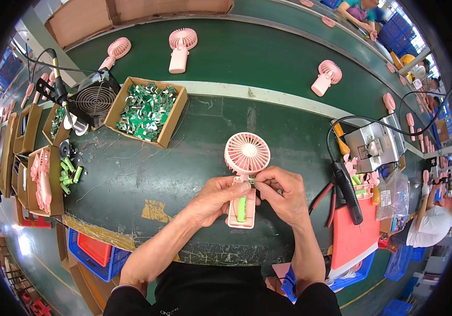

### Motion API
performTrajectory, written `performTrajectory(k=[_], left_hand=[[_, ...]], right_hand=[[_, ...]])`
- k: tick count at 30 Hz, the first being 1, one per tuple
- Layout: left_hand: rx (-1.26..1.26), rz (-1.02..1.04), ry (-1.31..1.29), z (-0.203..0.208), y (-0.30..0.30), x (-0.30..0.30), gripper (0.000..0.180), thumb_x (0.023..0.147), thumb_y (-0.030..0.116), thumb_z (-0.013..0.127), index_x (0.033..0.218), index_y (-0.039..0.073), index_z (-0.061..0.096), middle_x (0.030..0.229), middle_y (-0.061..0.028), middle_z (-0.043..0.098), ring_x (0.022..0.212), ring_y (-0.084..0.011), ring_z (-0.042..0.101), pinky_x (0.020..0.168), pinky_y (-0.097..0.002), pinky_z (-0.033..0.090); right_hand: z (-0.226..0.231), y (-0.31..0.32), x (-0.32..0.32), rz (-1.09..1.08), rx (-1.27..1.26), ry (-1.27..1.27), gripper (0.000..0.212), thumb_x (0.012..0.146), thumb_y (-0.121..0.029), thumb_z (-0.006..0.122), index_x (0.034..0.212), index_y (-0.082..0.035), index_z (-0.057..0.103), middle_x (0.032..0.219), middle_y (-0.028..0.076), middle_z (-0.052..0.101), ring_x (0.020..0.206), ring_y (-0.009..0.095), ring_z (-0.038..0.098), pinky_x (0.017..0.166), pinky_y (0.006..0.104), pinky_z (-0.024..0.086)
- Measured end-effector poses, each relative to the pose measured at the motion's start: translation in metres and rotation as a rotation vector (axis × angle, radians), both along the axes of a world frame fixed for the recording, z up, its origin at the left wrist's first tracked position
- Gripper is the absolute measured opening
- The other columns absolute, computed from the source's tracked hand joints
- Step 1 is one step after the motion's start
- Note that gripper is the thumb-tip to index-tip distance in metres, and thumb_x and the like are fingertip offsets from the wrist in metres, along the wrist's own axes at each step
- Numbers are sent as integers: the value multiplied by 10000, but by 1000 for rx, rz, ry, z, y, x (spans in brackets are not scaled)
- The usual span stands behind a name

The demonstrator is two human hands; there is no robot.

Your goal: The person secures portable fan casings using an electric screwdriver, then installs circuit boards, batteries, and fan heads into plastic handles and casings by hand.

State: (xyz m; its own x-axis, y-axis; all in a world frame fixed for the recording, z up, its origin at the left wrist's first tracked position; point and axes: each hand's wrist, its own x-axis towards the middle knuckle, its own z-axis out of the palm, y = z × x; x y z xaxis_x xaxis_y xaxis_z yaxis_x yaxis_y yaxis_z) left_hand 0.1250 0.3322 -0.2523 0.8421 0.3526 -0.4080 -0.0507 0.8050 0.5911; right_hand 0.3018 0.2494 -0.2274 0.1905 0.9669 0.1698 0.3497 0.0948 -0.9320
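Observation:
A pink handheld fan (pixel 247 153) lies on the dark green bench in front of me, its round grille pointing away. The handle is open, and a green battery cell (pixel 242 209) sits lengthwise inside it. My left hand (pixel 216 198) grips the fan's handle from the left, thumb over the neck just below the grille. My right hand (pixel 284 194) is closed in a pinch at the right of the neck, by a small metallic part. What the right fingertips hold is too small to make out.
At the upper left stands a cardboard box of green circuit boards (pixel 148 112), beside a black fume fan (pixel 95 98). Green cells (pixel 69 175) lie left. An electric screwdriver (pixel 346 192) and red-handled pliers (pixel 325 203) lie right. More pink fans (pixel 180 49) rest on the belt.

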Motion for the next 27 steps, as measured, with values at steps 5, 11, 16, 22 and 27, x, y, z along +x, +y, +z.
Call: performTrajectory(k=[5,11,16,22,27], left_hand=[[80,-23,-25,-4,-2,0,324,939,205,667,1187,6,605,1020,-116,700,907,-173,699,790,-324,597],[31,-22,-40,8,-1,1,324,943,159,645,1212,-10,577,1061,-128,680,950,-174,683,821,-321,579],[61,15,-44,4,-3,1,332,940,138,628,1226,-12,555,1049,-120,675,959,-176,677,836,-322,562],[217,75,-16,-1,-12,3,286,947,148,582,1191,4,544,1045,-76,648,976,-137,628,864,-300,503],[307,83,27,-6,-13,3,270,944,163,560,1162,4,541,1040,-61,618,977,-118,583,871,-299,469]], right_hand=[[2,0,-4,-7,-31,84,56,828,69,650,865,37,623,747,85,655,600,120,650,527,247,481],[0,0,0,29,-11,31,47,859,100,621,895,79,599,800,86,643,626,113,633,539,232,515],[4,2,-7,-3,14,-41,83,825,87,652,885,46,612,798,99,657,597,122,644,506,240,467],[0,3,-11,-9,138,-220,132,789,121,664,876,35,615,839,95,650,569,91,607,458,215,407],[-1,5,-14,-14,155,-292,149,766,118,690,865,28,624,857,83,645,566,82,567,466,222,398]])
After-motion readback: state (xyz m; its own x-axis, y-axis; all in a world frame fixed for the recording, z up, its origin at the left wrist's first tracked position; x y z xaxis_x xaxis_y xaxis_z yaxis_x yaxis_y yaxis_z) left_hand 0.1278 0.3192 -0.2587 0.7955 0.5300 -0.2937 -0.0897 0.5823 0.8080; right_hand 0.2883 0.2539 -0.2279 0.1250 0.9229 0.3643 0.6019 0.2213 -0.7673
